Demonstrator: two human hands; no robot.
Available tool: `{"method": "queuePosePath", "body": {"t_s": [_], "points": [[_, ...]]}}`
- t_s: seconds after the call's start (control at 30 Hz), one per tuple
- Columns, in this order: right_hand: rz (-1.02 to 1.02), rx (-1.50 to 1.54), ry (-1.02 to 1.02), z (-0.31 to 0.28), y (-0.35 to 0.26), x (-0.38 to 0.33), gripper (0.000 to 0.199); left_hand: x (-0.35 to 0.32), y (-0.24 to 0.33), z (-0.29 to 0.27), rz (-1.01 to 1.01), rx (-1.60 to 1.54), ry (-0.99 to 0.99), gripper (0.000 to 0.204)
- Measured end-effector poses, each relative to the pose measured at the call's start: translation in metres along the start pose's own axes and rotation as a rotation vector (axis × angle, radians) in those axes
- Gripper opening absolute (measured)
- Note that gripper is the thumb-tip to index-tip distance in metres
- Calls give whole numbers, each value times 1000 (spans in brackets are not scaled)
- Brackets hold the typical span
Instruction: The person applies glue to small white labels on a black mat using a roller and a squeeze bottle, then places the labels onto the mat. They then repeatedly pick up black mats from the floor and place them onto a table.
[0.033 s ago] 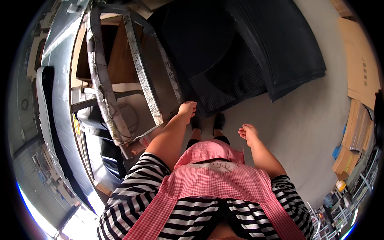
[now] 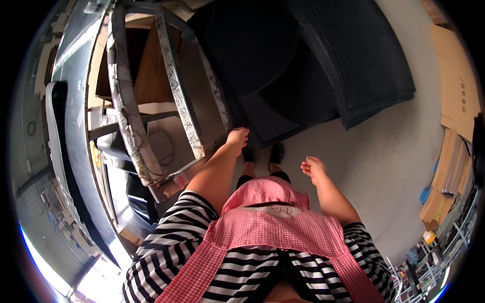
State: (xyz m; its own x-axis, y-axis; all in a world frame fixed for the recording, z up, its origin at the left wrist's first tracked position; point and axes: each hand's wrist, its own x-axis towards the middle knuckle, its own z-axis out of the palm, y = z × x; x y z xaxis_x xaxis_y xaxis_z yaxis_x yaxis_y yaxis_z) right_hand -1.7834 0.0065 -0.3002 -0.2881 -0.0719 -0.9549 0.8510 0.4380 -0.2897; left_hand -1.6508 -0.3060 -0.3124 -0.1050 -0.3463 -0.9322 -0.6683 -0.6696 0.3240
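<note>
A: So where are the hands sitting right now?

B: Apart, with a clear gap between them! The left hand (image 2: 237, 136) is curling just beside the near corner of the broad, black, partly mesh-textured sheets (image 2: 376, 63), and the right hand (image 2: 315, 168) is hanging loosely bent above the bare grey floor (image 2: 369, 177).

A: Are they gripping anything?

B: The palms are turning away from us, so I can't tell whether either one is closing on something, or whether the left is touching that dark edge.

A: And those sheets?

B: They're lying ahead of the person, overlapping, the uppermost ones spreading to the right.

A: What's standing to the left?

B: A metal frame with bars wrapped in pale, worn covering (image 2: 134, 123), its near end reaching close to the left forearm. A brown cardboard panel (image 2: 154, 73) is showing between its bars.

A: Over on the far right?

B: Brown cardboard boxes (image 2: 457, 83) are lining the floor's edge.

A: And the person?

B: Wearing a pink-and-white checked apron (image 2: 278, 232) over black-and-white striped sleeves (image 2: 174, 224), and standing in black shoes (image 2: 276, 151).
</note>
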Motion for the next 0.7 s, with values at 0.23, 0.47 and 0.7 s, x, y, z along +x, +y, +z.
{"method": "queuePosePath", "body": {"t_s": [0.23, 0.47, 0.7], "points": [[52, 251, -76, 25, -13, 91, 33, 116, -24, 0, 147, 77, 196, 70], [34, 587, -123, 61, -17, 169, 51, 149, -3, 41, 138, 41, 269, 96], [139, 624, 20, 105, -54, 133, 55, 140, 12, 8, 176, -178, 69, 79]]}}
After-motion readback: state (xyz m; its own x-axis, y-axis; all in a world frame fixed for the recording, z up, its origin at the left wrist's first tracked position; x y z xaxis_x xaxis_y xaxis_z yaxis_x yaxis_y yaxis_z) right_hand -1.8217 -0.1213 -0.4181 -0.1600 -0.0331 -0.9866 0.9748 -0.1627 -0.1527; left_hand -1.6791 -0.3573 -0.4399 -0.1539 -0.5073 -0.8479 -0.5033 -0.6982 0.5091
